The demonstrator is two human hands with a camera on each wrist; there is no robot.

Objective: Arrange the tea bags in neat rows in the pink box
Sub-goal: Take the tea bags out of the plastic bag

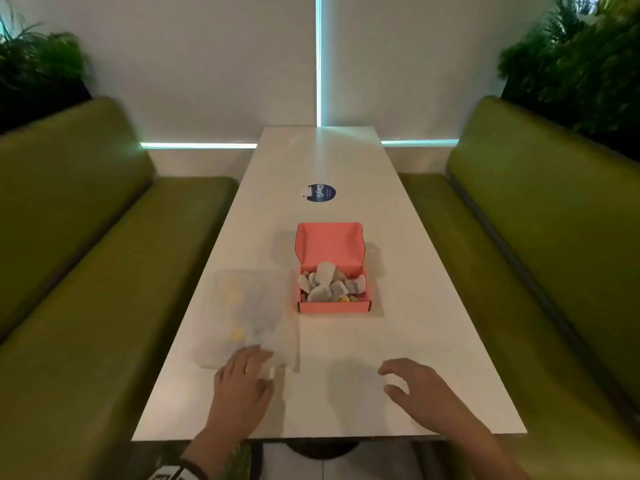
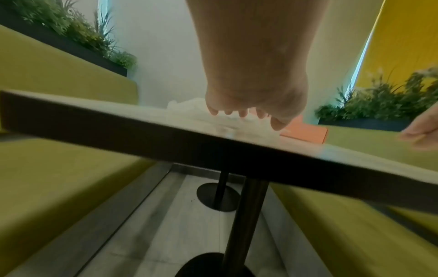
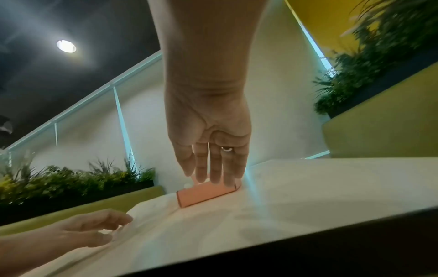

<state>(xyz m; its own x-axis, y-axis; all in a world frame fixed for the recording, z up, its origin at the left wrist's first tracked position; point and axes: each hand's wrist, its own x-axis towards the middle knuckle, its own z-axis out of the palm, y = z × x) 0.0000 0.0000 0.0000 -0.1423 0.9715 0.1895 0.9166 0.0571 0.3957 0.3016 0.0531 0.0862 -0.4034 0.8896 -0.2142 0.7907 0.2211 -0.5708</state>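
Observation:
A pink box [image 1: 334,305] stands mid-table with its lid [image 1: 329,242] up; a loose heap of tea bags [image 1: 329,285] fills it. The box also shows in the left wrist view [image 2: 305,133] and the right wrist view [image 3: 203,195]. A clear plastic bag [image 1: 247,313] with yellowish bits lies left of the box. My left hand [image 1: 242,379] rests with relaxed fingers on the bag's near edge [image 2: 237,120]. My right hand [image 1: 412,384] hovers above bare table near the front edge, fingers straight and spread [image 3: 213,168], holding nothing.
The long white table [image 1: 346,348] runs between two green benches [image 1: 86,271] [image 1: 554,254]. A round blue sticker [image 1: 321,193] lies beyond the box. Plants [image 1: 581,64] stand behind both benches. A black pedestal leg [image 2: 244,215] stands under the table.

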